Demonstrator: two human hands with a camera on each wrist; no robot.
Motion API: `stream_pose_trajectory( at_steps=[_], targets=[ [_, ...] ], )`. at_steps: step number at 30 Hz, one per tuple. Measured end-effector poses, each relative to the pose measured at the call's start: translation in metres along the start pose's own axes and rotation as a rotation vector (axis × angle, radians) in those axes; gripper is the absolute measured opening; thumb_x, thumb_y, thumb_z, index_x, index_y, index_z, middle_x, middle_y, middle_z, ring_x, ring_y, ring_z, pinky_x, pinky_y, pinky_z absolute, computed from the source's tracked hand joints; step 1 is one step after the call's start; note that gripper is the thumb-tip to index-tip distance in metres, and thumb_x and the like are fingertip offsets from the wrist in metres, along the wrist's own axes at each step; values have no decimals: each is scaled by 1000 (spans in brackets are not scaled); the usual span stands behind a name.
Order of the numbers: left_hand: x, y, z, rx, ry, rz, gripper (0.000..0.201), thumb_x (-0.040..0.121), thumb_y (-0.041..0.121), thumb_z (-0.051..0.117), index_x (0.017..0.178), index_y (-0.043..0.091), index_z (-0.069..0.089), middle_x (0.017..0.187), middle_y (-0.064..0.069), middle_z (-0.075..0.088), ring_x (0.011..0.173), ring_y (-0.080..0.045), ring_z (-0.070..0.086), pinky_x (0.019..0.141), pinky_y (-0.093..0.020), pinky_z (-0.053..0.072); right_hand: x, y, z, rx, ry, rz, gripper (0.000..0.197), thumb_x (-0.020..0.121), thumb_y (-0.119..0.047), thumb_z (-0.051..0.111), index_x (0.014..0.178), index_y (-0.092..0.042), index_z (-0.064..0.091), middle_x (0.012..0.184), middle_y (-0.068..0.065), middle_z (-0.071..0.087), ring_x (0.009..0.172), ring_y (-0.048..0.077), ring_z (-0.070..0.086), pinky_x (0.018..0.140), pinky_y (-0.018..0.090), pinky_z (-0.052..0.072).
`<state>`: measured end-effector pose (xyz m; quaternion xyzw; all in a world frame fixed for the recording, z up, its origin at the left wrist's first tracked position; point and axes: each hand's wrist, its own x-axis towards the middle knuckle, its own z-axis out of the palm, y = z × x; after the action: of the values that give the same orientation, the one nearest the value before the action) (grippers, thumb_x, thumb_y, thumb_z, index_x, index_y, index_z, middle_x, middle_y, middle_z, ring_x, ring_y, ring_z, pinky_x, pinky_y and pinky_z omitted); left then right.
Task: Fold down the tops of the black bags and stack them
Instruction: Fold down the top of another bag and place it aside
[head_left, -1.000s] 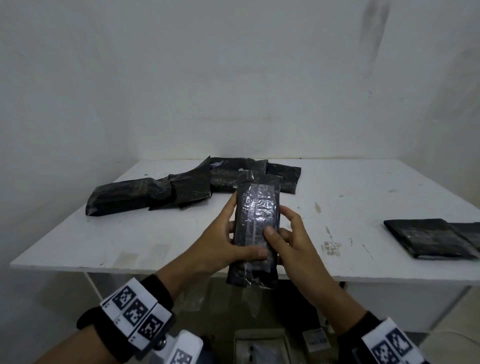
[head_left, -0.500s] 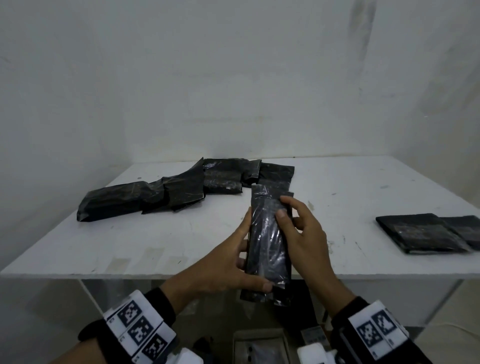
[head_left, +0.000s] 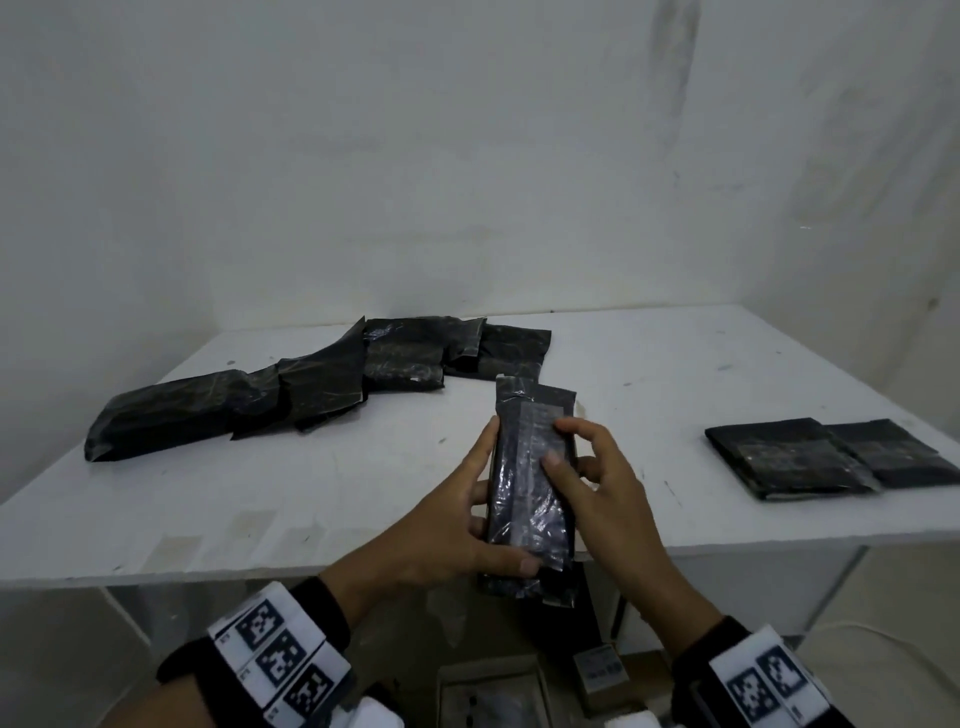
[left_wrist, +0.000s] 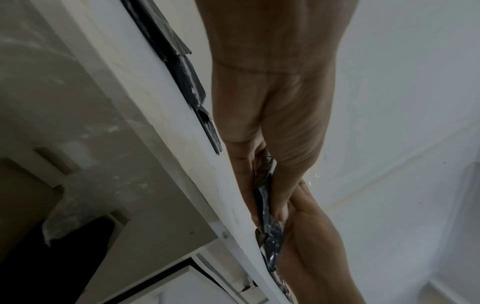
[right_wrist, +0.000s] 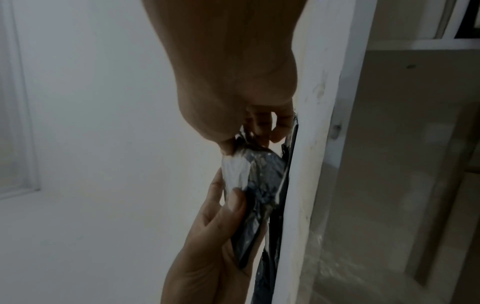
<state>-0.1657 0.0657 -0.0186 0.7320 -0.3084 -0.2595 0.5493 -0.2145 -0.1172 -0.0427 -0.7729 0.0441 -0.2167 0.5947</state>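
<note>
A long black bag (head_left: 530, 478) is held lengthwise over the near edge of the white counter (head_left: 675, 395), its lower end hanging past that edge. The left hand (head_left: 457, 525) grips it from the left side — thumb laid across the bag's lower front, fingers reaching along its left edge and behind it. The right hand (head_left: 597, 483) holds the right side, thumb pressed on the front and forefinger curled over the upper part; the right wrist view shows its fingers (right_wrist: 280, 131) curled behind the glossy plastic. Towards the far left corner lies a row of unfolded black bags (head_left: 311, 384), overlapping one another. Near the right edge lie two folded bags (head_left: 826, 457), flat and side by side, overlapping slightly.
</note>
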Motion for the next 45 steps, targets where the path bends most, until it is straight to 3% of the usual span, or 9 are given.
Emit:
stream_pose_trajectory(
  at_steps=[6,10,17,23,29,34,37,42,45],
  targets=[
    [28,4,3,62,-52,-70,120,79,4,83,154,53,3,141,2,54,113,-18,69,90,-38,59,17,8,-36,100,54,142,56,91,-29,71,131,-46,36,103,1,69,86,14,71,74,38,60],
    [49,9,5,13,92,-122,78,81,-3,78,139,37,45,128,-8,60,104,-27,70,83,-48,62,24,19,-74,181,124,254,70,90,-20,73,135,-45,26,96,10,72,77,20,73,71,37,58],
    [107,19,18,73,172,-60,40,84,-5,71,115,20,65,124,-6,60,108,-23,64,73,-32,60,41,34,-134,231,206,417,44,96,-18,64,132,-26,40,104,8,71,86,24,71,68,37,56],
    [182,31,47,140,263,10,19,87,-2,72,99,12,73,108,-6,69,77,-18,68,72,-28,61,105,45,-207,-10,324,421,37,89,-28,72,121,-22,53,103,6,70,82,20,66,60,30,47],
    [275,45,91,233,271,66,17,86,8,75,95,22,76,102,-3,73,87,-22,71,89,-45,60,148,62,-285,-441,338,428,38,88,-44,66,120,-24,57,113,2,69,93,20,59,63,29,40],
    [325,44,129,415,137,113,23,90,11,71,113,13,76,117,-5,73,112,-19,65,99,-28,50,154,95,-328,-664,326,480,41,86,-59,58,115,-31,53,113,2,64,101,27,59,92,45,49],
    [347,36,140,480,43,87,28,93,15,68,121,13,72,124,-4,70,118,-17,62,95,-21,44,160,123,-346,-744,290,534,48,77,-72,52,110,-36,52,110,3,66,101,30,60,94,50,49],
    [361,27,146,563,-41,59,29,96,18,63,124,16,68,128,-2,65,120,-16,59,90,-20,42,160,140,-354,-835,239,524,35,89,-62,56,107,-33,53,115,6,67,107,32,58,96,46,48],
    [364,29,145,604,-27,65,23,96,19,62,117,17,71,124,-2,66,116,-17,60,89,-21,43,164,142,-355,-889,213,472,39,91,-53,59,122,-30,56,126,5,63,119,33,54,102,49,44]
  ],
)
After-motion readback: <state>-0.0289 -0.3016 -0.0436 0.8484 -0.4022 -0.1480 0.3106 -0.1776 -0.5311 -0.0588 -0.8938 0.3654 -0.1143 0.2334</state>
